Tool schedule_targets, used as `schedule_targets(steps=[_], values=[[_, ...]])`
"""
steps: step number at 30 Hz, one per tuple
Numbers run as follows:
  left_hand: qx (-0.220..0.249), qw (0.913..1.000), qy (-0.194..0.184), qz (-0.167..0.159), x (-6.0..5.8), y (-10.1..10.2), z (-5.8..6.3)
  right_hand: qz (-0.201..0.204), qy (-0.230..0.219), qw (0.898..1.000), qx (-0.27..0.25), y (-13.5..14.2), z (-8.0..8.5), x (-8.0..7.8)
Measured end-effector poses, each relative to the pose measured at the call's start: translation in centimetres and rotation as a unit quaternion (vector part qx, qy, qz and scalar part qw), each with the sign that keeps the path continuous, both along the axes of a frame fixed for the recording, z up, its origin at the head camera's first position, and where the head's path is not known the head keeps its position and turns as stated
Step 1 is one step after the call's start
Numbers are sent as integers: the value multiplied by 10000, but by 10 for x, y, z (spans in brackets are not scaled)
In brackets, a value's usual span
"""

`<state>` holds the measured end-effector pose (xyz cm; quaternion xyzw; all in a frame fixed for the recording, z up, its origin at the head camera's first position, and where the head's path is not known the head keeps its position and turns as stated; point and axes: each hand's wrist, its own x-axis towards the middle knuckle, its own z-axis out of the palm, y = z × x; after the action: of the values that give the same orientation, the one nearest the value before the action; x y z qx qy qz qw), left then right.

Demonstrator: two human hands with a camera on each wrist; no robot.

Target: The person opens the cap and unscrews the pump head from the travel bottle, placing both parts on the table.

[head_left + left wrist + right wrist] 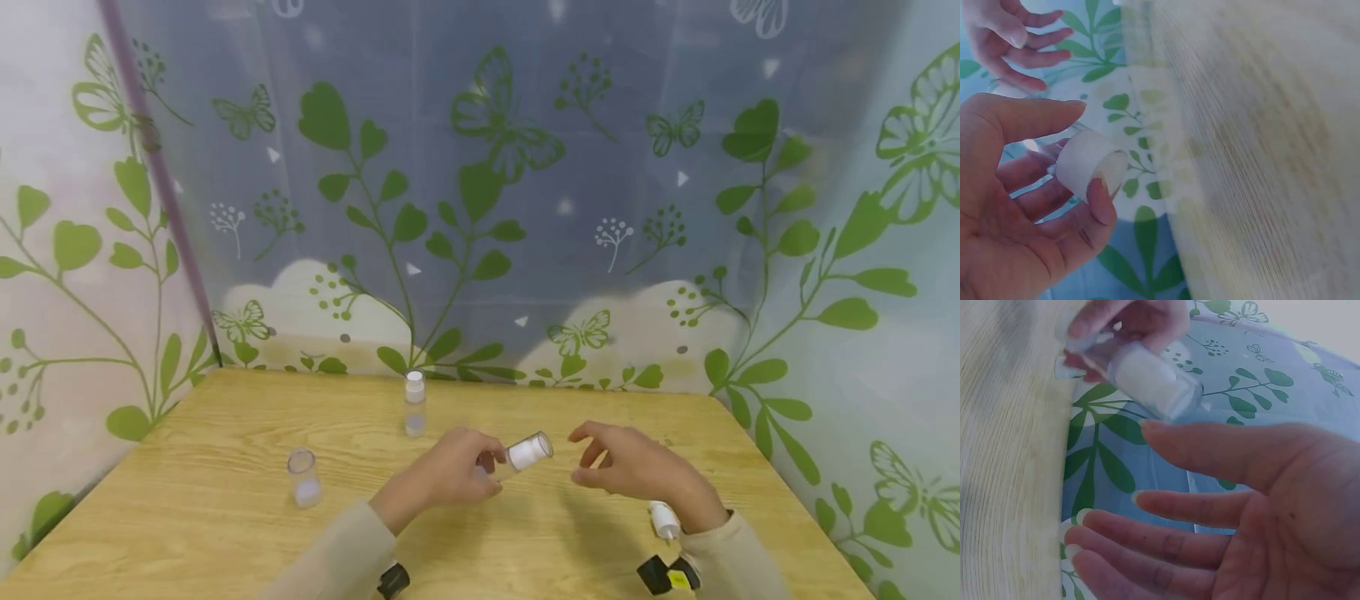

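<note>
My left hand (457,467) grips a small clear bottle (528,451) round its lower part. The bottle is tilted, its white top under a clear cap pointing up and to the right. In the left wrist view the white bottom (1088,162) of the bottle shows between thumb and fingers. My right hand (637,462) hovers to the right of the cap, fingers parted and nothing in them. The right wrist view has the capped end (1154,381) just beyond the right thumb tip.
Upright near the table's back edge stands a similar bottle (415,404) with a white top. To the left is an open clear container (303,479) with a whitish lower part. A white nozzle piece (663,519) lies by the right wrist on the wooden table (202,517). Printed curtains (517,250) surround the table.
</note>
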<state>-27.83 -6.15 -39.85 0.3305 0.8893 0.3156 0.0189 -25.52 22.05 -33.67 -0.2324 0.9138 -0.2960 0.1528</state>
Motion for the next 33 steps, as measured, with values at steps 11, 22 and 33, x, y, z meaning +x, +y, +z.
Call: schedule_targets(steps=[11, 22, 33], values=[[125, 9995, -243, -182, 34, -31, 0, 664, 12, 9976, -190, -3, 4, 5], [101, 9992, -375, -122, 43, -38, -1, 800, 82, 9965, -229, -15, 3, 15], [-179, 9996, -175, -96, 48, -39, -3, 987, 225, 9948, -144, -31, -5, 18]])
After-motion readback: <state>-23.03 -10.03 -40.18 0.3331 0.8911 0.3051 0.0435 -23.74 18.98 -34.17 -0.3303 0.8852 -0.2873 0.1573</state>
